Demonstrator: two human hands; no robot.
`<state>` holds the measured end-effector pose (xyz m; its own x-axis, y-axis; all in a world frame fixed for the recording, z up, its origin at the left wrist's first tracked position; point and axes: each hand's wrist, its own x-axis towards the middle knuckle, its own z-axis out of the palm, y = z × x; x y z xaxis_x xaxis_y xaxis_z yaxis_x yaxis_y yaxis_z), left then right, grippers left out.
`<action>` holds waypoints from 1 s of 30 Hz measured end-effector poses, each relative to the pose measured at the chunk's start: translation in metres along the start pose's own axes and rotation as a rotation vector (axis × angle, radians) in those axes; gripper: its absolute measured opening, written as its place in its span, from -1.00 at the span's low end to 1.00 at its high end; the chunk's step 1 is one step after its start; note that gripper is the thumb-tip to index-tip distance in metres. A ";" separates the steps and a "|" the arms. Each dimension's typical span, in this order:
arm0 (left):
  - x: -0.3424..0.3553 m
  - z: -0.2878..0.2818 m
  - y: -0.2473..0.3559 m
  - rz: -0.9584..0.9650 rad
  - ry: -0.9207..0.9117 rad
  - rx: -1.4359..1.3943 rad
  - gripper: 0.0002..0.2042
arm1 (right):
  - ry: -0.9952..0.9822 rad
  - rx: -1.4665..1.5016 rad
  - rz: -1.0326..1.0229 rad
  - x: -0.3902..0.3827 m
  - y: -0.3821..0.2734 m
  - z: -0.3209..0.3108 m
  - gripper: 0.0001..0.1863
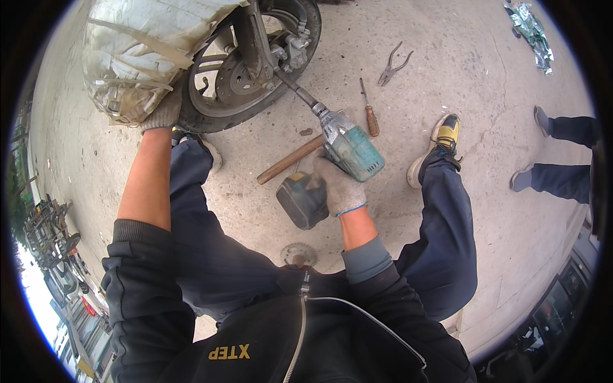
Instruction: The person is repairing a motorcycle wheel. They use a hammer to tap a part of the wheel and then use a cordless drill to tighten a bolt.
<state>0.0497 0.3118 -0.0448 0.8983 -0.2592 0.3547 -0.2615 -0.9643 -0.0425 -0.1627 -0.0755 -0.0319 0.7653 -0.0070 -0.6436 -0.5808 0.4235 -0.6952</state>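
My gloved right hand [338, 187] is wrapped round the grip of a green and grey cordless impact wrench [353, 148], whose dark battery [301, 201] juts toward me. Its long socket [297, 87] reaches to the lower end of a fork leg [254, 48] at the hub of a black-tyred wheel [220, 121]. Over on the left, my gloved left hand [163, 113] is against a bundle wrapped in clear plastic and tape [137, 54], right beside the tyre. The fingers of that hand are hidden. A brake caliper [295, 52] sits on the wheel's right side.
A wooden handle [290, 159] lies partly under the impact wrench. Right of it are a screwdriver [370, 115] and pliers [393, 66] on the concrete floor. My feet straddle the work. Another person's legs [562, 182] show at far right; a crumpled green wrapper [533, 38] lies beyond.
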 end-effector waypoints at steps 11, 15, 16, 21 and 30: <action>0.006 -0.063 0.085 -0.411 -0.085 -0.244 -0.37 | 0.005 0.015 0.039 -0.002 -0.008 0.002 -0.90; -0.092 -0.125 0.216 -0.633 -0.446 -0.399 0.37 | 0.012 0.125 0.072 -0.001 -0.005 0.002 -0.81; -0.114 -0.134 0.236 -0.447 -0.653 -0.386 0.40 | 0.051 0.133 0.101 0.000 -0.004 0.003 -0.82; -0.147 -0.115 0.280 -0.695 -0.956 -1.168 0.25 | -0.033 0.168 0.086 -0.003 0.000 0.001 -0.93; -0.143 -0.115 0.280 -0.653 -0.996 -0.900 0.10 | 0.039 0.149 0.161 -0.002 0.000 0.007 -0.96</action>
<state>-0.1926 0.0853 0.0003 0.7092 -0.0941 -0.6987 0.4796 -0.6619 0.5761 -0.1620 -0.0690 -0.0284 0.6532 0.0379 -0.7563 -0.6451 0.5508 -0.5296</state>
